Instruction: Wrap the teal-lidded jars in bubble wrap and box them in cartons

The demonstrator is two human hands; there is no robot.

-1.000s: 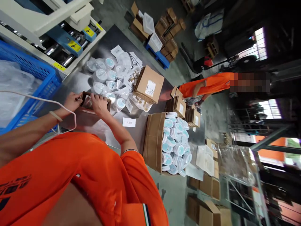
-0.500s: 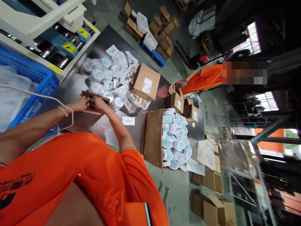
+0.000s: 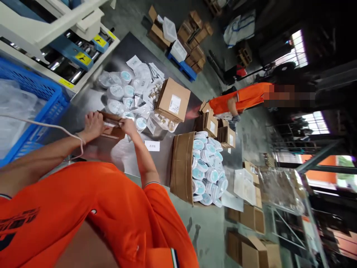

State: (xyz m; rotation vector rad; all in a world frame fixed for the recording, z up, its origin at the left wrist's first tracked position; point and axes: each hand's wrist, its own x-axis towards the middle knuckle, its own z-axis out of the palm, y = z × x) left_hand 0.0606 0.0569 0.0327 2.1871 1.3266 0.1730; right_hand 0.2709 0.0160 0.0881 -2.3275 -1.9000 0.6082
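On the metal table, a small brown cardboard box (image 3: pixel 113 132) sits between my hands with its flaps partly raised. My left hand (image 3: pixel 94 125) grips the box's left side, fingers bent over its edge. At the opposite end, my right hand (image 3: pixel 128 127) is closed on the flap edge. What lies inside the box is hard to make out. Just beyond it are clear-wrapped round tubs (image 3: pixel 115 91) with pale blue lids, some of them close to my right hand. A white printed card (image 3: pixel 152 146) lies to the right of my right forearm.
Flattened cartons (image 3: pixel 174 100) are stacked on a clear bin of small parts. A large carton (image 3: pixel 182 165) full of round tubs stands to the right. A blue crate (image 3: pixel 52 98) and roller conveyor (image 3: pixel 75 59) border the left. A co-worker in orange (image 3: pixel 240 97) stands across.
My hands have moved apart, from together over the box's opening to its two ends. The box's flaps have shifted. The co-worker's arm has swung away from the cartons.
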